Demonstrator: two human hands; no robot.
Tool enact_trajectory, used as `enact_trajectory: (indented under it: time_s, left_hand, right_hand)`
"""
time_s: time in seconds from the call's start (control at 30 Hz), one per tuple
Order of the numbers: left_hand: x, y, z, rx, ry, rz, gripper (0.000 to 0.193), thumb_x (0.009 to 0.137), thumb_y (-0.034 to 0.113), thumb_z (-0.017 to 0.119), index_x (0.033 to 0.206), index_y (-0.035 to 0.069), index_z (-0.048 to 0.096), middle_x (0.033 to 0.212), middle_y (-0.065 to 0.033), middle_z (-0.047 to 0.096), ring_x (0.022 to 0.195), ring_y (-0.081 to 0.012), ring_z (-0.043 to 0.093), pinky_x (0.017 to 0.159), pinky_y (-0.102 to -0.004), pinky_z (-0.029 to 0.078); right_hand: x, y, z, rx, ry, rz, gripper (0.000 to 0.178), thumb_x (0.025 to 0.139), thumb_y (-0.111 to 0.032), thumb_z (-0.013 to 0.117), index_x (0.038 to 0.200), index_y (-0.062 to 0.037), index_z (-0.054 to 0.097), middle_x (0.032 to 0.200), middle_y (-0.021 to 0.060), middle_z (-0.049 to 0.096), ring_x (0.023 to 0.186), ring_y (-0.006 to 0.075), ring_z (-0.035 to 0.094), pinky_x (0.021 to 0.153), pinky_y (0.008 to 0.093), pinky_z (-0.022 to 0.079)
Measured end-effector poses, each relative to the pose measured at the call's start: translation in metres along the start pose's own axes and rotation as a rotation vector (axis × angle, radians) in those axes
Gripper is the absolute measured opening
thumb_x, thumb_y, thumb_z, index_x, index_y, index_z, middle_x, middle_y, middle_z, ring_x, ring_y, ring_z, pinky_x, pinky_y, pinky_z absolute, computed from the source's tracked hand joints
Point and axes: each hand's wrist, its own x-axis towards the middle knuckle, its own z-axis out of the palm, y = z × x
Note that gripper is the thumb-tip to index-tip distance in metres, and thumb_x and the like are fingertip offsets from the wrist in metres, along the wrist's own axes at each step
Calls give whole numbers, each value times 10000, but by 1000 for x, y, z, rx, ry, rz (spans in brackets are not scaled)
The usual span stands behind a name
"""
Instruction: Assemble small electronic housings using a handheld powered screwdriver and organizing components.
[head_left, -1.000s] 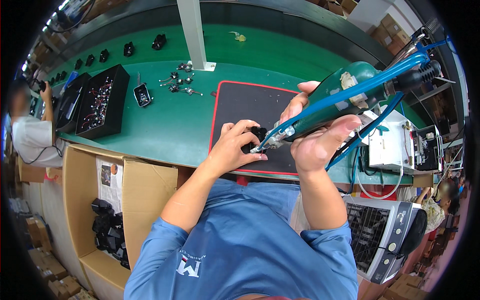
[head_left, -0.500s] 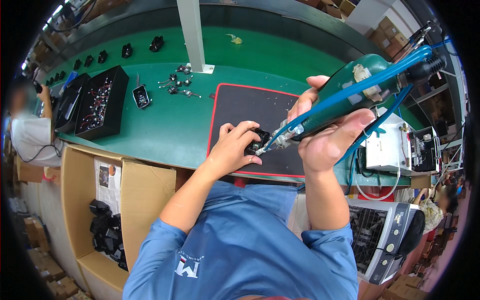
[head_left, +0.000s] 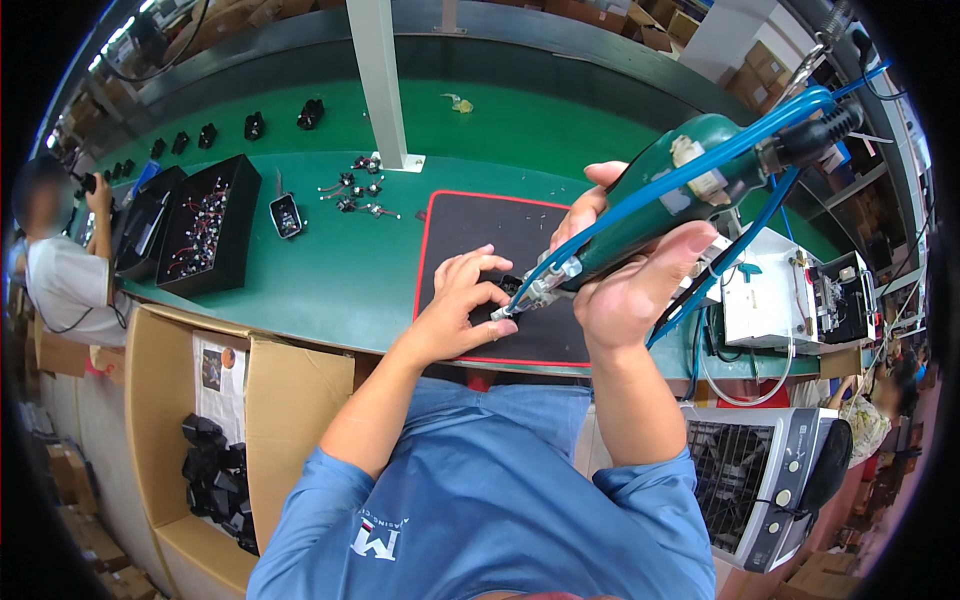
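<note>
My right hand [head_left: 632,295] is wrapped round a green power screwdriver [head_left: 655,195], tilted with its metal tip end down to the left. A blue hose [head_left: 690,167] runs along its body to that tip. Under the tip sits a small black plastic housing [head_left: 510,284] on the black mat with a red border [head_left: 470,222]; the tool and fingers hide most of it. My left hand [head_left: 458,308] closes its fingers and thumb round the housing's near left side, close to the tool tip. Whether the tip touches a screw is hidden.
Several small wired parts [head_left: 350,188] and a black open housing [head_left: 286,216] lie left of the mat. Beyond them stands a black bin [head_left: 208,225] of wired parts. A metal post [head_left: 376,85] rises behind. A white machine [head_left: 768,300] stands right, a cardboard box [head_left: 300,400] below left.
The screwdriver and my right hand have shifted slightly left. My left-hand fingers have moved a little on the housing, and the whole view has tilted slightly.
</note>
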Motion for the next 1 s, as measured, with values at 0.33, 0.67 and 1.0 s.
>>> enact_trajectory:
  time_s: [0.33,0.67,1.0]
  left_hand:
    - [-3,-2,5,22,57,19,216,822,244,850,898,125,687,1359,-42,606,1455,-317,443,1188,-555,216]
    - [0,1,-1,40,99,48,168,782,180,868,889,129,748,1324,-20,644,1400,-288,498,1136,-485,289]
    - [-5,-14,-9,-12,-27,67,496,855,49,734,1334,171,681,1573,-119,460,1517,-332,360,1220,-530,236]
  right_hand:
    - [-6,9,2,44,-13,-20,1010,956,-871,230,1240,38,566,705,78,598,589,154,586,551,266,485]
    - [-4,8,4,27,-11,-16,1011,942,-881,268,1220,40,579,721,85,614,595,154,586,552,266,475]
    - [-5,14,-18,143,-9,-31,927,969,-823,375,1292,34,513,889,98,631,697,144,580,610,284,502]
